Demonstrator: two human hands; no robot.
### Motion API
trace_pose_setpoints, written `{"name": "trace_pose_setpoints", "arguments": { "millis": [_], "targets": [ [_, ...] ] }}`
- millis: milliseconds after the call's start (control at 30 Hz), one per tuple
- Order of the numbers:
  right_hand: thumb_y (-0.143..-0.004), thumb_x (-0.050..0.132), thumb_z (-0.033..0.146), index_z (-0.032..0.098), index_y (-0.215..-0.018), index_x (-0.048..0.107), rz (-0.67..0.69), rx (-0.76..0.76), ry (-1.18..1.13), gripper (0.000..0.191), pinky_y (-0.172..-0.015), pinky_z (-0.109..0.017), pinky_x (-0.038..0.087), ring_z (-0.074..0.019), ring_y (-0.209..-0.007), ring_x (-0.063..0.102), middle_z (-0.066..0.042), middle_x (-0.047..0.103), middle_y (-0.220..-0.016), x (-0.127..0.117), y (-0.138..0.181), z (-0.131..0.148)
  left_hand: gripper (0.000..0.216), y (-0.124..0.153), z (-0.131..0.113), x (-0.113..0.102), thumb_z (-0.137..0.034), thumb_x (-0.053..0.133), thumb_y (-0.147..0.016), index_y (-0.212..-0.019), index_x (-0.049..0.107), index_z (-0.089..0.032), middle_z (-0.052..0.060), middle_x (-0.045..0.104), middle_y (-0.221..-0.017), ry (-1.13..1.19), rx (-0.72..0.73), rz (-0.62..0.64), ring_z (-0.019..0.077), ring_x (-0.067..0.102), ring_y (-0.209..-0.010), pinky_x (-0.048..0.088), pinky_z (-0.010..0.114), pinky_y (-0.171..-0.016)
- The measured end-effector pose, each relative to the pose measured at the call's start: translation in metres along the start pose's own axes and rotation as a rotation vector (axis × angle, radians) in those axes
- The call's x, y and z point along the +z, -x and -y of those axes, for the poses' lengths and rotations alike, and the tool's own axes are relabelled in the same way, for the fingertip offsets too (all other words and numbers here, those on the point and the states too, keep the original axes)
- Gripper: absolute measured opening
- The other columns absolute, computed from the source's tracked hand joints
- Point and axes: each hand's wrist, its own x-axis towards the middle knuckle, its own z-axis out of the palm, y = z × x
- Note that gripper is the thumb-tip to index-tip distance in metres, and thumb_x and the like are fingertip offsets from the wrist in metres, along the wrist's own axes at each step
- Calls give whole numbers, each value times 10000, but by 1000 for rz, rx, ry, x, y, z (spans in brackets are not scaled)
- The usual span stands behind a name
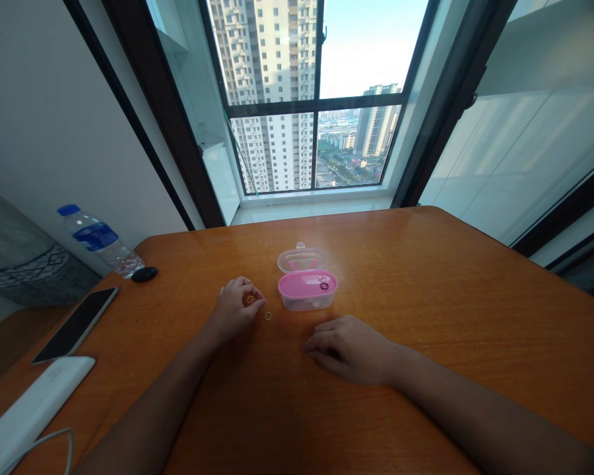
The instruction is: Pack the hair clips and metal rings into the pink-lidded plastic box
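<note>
A small pink box with its clear lid flipped open stands on the wooden table; small rings lie on its pink insert. My left hand rests on the table left of the box, fingers curled in a pinch on a small ring. Another small ring lies on the wood just right of that hand. My right hand lies palm down in front of the box, fingers stretched flat toward the left, holding nothing.
A water bottle lies at the table's far left corner beside a small black oval object. A dark phone and a white power strip with cable sit along the left edge. A large window is beyond the table.
</note>
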Motion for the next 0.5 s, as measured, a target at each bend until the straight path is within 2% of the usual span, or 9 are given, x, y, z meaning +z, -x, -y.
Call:
{"name": "trace_pose_setpoints", "arguments": {
  "millis": [167,367,500],
  "targets": [
    [-926,509,206,215,-1087,707,2,3,14,256,-773,-262,493,-185,-879,699,-42,746,-1012,1,1,-1,108,4,-10,-3,-309,669,-776,-746,730,-225,44,609,-967,-47,36,129,245,553,-957,373,415,-891],
    [-935,498,215,217,-1102,706,7,6,12,267,-772,-260,495,-183,-878,699,-44,747,-1013,1,1,-1,119,7,-11,0,-317,683,-763,-843,726,-239,45,615,-965,-82,46,108,255,547,-968,362,422,-891],
    [-938,494,219,217,-1103,707,8,11,4,269,-784,-263,496,-184,-891,701,-47,747,-1027,1,1,-1,92,9,-12,2,-295,654,-789,-791,724,-235,53,612,-991,-115,65,126,257,545,-970,359,426,-883]
  ]
}}
